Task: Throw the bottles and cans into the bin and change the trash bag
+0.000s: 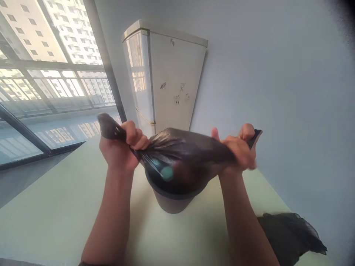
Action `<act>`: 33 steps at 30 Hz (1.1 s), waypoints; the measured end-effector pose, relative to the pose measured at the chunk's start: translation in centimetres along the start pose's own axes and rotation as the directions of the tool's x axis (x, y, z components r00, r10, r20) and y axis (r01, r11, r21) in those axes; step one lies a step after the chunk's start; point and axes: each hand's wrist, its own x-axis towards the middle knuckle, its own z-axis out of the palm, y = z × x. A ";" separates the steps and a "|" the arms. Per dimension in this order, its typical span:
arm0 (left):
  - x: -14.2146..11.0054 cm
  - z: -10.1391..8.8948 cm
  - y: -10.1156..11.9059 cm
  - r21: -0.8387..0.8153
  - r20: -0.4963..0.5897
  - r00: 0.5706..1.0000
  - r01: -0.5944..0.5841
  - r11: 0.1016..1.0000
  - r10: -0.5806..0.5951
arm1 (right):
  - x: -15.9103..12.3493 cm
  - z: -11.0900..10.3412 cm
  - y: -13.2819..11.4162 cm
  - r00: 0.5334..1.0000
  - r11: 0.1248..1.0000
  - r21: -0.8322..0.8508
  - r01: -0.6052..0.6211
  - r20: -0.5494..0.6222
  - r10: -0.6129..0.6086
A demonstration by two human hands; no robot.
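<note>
A black plastic garbage bag (pixel 191 147) is stretched sideways between my two fists, its sides gathered into twisted ends. My left hand (pixel 123 144) is closed round one end, with a tuft of plastic sticking out past the fingers. My right hand (pixel 240 149), a little blurred, grips the other end. Directly beneath the bag stands a dark trash can (pixel 174 203), with the plastic hanging over its rim. Through the thin film some greenish-blue and reddish shapes show, too unclear to name.
Pale green tabletop (pixel 69 207) lies under the trash can. Another black plastic bag (pixel 291 232) rests crumpled at the lower right. Behind the table stands a white refrigerator (pixel 174 66) against the wall, with large windows (pixel 50 88) to the left.
</note>
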 end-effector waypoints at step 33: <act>-2.7 4.5 -2.3 0.021 0.103 0.989 -0.112 0.993 0.110 | -0.9 2.3 -2.4 0.953 0.977 -0.204 -0.052 0.282 0.109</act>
